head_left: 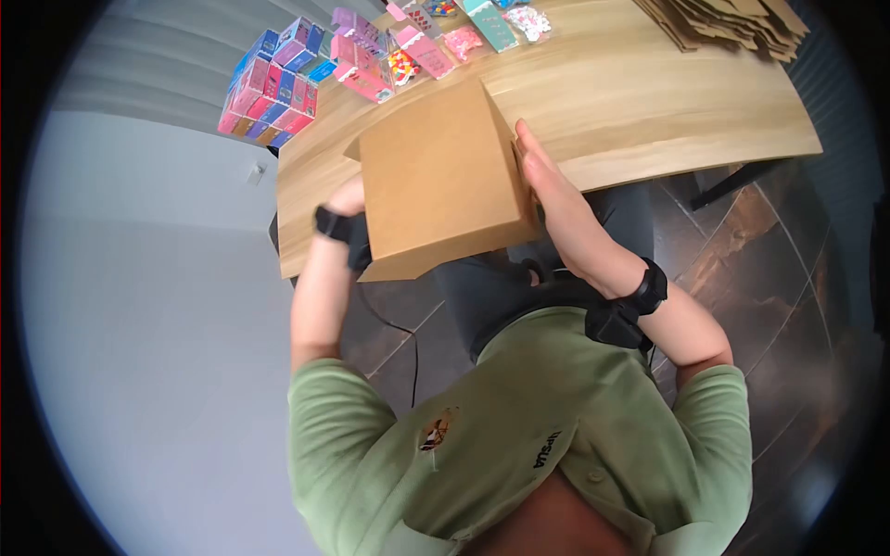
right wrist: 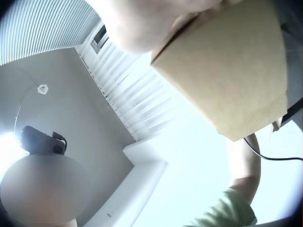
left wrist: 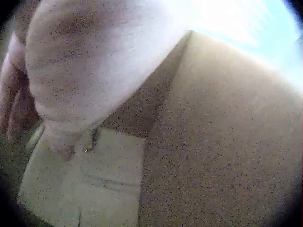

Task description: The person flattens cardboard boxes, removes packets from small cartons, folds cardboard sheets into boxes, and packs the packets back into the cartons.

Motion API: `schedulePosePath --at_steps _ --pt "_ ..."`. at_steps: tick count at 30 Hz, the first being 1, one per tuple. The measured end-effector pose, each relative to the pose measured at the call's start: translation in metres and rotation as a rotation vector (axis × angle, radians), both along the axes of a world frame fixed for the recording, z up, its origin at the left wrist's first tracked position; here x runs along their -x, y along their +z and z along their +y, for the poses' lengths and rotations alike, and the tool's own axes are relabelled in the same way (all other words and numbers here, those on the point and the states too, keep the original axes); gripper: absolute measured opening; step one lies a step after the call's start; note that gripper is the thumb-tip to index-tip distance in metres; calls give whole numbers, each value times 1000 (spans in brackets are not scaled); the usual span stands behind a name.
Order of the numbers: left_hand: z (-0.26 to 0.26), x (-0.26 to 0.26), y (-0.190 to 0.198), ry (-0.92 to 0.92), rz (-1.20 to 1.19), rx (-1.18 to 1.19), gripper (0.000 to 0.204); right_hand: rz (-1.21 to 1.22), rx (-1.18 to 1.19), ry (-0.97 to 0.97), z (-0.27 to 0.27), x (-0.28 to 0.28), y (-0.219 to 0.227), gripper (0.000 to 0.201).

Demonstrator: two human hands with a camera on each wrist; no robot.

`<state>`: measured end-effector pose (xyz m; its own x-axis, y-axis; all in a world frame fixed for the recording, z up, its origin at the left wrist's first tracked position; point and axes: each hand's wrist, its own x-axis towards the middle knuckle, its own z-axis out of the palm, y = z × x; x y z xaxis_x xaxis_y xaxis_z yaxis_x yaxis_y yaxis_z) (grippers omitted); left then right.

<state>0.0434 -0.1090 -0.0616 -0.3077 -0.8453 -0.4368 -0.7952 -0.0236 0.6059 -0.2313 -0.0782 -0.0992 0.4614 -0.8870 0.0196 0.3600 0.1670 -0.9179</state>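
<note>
Over the near table edge (head_left: 686, 159), a box (head_left: 436, 171) between straight-fingered right hand (head_left: 565, 208) and left hand (head_left: 349, 196), whose grip I can't tell.

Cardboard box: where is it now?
In the head view, the cardboard box is just above the picture's middle, between the left hand and right hand, overlapping the near edge of the wooden table.
</note>
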Motion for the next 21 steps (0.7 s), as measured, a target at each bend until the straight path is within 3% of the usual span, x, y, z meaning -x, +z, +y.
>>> schedulePosePath --at_steps 2,3,4,7,9,12,15,16,19,21 --pt "21 -44 23 91 -144 -62 36 -53 -72 -8 6 11 -3 66" --pt "33 -67 38 230 -129 -86 36 -64 -83 -28 6 12 -14 64" --pt "51 -81 50 490 -3 -87 35 -75 -97 -46 9 10 -32 62" --pt "96 -76 94 704 -322 529 36 86 -77 -56 26 -3 -58 62" --pt "111 -21 102 654 -410 882 36 179 -2 -16 34 -14 -52 64" --pt "121 53 97 352 -397 821 46 288 166 16 37 -30 -52 66" --pt "110 78 75 116 -516 778 67 400 467 -25 34 -39 -54 68" --pt "108 80 66 147 -536 777 67 435 580 -53 33 -40 -55 69" --pt "102 78 50 235 -598 774 66 461 619 50 33 -33 -57 65" --pt "105 65 51 317 -662 745 65 461 589 55 29 -24 -61 47"
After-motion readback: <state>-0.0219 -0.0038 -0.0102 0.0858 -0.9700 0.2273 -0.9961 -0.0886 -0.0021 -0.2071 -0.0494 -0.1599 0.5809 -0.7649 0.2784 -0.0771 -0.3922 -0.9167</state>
